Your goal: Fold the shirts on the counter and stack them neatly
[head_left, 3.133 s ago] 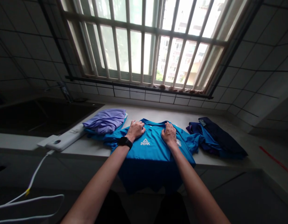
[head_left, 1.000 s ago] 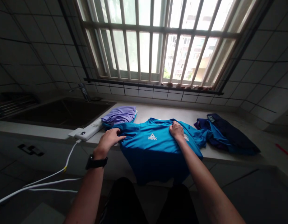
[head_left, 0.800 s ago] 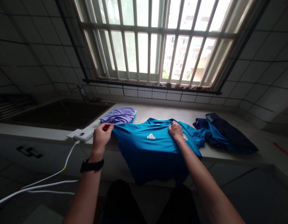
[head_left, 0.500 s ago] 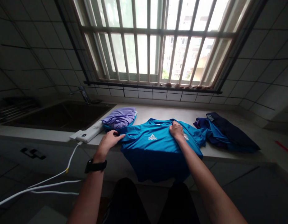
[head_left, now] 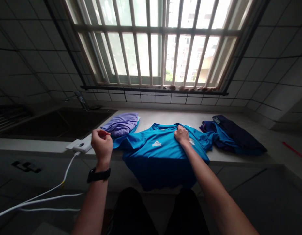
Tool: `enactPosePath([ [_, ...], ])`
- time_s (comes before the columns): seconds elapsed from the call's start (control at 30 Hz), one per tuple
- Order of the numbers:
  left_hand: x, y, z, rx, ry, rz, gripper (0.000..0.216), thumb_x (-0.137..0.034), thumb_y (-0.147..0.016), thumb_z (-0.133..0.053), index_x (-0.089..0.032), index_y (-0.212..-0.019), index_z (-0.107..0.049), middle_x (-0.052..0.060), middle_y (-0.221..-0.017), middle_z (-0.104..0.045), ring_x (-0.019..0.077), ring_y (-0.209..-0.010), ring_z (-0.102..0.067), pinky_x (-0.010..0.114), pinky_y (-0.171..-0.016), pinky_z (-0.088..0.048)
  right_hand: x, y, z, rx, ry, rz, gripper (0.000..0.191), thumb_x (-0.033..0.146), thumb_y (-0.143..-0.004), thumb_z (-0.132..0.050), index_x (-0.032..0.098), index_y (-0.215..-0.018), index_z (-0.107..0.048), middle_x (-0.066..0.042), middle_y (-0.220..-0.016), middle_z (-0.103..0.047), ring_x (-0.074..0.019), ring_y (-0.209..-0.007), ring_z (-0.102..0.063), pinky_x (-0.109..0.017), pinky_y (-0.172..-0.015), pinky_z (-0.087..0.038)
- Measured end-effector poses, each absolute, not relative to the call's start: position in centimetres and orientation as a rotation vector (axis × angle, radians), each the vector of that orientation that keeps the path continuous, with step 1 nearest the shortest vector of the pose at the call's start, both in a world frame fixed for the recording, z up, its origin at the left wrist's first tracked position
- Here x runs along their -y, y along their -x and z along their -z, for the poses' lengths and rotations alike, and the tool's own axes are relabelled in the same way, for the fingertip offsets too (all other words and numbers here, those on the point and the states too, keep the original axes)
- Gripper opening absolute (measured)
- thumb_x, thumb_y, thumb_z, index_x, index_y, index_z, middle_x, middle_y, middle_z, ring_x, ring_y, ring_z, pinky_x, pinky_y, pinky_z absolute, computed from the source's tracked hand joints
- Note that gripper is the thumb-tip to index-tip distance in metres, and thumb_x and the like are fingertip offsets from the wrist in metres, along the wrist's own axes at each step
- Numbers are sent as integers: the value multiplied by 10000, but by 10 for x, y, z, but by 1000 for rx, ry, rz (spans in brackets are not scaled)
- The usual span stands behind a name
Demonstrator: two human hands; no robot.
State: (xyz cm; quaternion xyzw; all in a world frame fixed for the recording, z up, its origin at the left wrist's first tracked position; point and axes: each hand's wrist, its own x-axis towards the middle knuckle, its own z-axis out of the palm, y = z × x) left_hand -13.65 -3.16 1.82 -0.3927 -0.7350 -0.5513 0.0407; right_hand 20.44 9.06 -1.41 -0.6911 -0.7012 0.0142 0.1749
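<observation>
A blue T-shirt [head_left: 163, 160] with a white PEAK logo lies front up on the counter, its lower part hanging over the front edge. My right hand [head_left: 182, 134] is closed on the shirt's upper chest, just below the collar, with its fingers bent into the fabric. My left hand [head_left: 101, 146], with a black watch on the wrist, is raised at the end of the spread left sleeve [head_left: 131, 141]. Its fingers are curled in a pinch; whether cloth is between them is hidden. Behind the left sleeve sits a folded lilac garment [head_left: 121, 124] on blue cloth.
On the right of the counter [head_left: 151, 114] lies a stack of dark and blue clothes [head_left: 239, 135], touching or close to the right sleeve. A white power strip [head_left: 84, 143] with a cable [head_left: 65, 178] stands by my left hand. Beyond it is a dark sink [head_left: 55, 124].
My left hand has moved left and up, turning as its fingers curled. The left sleeve now stretches further left. My right hand stays on the shirt's chest; the view has shifted slightly.
</observation>
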Motion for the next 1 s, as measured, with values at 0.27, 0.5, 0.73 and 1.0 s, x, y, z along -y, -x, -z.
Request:
enactPosePath([
  [0.27, 29, 129, -8, 2490, 1716, 1064, 175, -181, -745, -623, -216, -914, -656, 78, -933, -766, 277, -945, -735, 373, -920, -558, -92, -204, 16, 1985, 1971, -51, 317, 198, -994, -419, 123, -1210, -638, -195, -1247, -699, -298, -1152, -675, -331, -959, -483],
  [0.5, 30, 113, -31, 2031, 1334, 1244, 313, -73, -865, -448, -153, -1092, -649, 189, -1262, -639, 338, -1262, -583, 490, -1120, -454, -95, -203, 18, 1970, 1968, -39, 323, 190, -993, -407, 132, -1215, -635, -180, -1269, -689, -280, -1172, -661, -322, -986, -476],
  [0.73, -18, 25, -24, 2052, 2350, 510, 451, -260, -971, -471, -180, -1396, -598, 155, -1399, -646, 293, -1315, -587, 397, -1145, -435, -93, -203, 16, 1960, 1957, -18, 378, 183, -969, -400, 112, -1276, -609, -189, -1321, -646, -282, -1201, -622, -340, -996, -474],
  [1.0, -61, -1, 20, 2322, 2214, 209, 692, -527, -1023, -320, -167, -1610, -392, 175, -1704, -308, 367, -1572, -258, 555, -1238, -248, -96, -202, 19, 1854, 2112, -52, 484, 280, -981, -356, 147, -1354, -635, -211, -1519, -511, -343, -1432, -415, -604, -1184, -287],
])
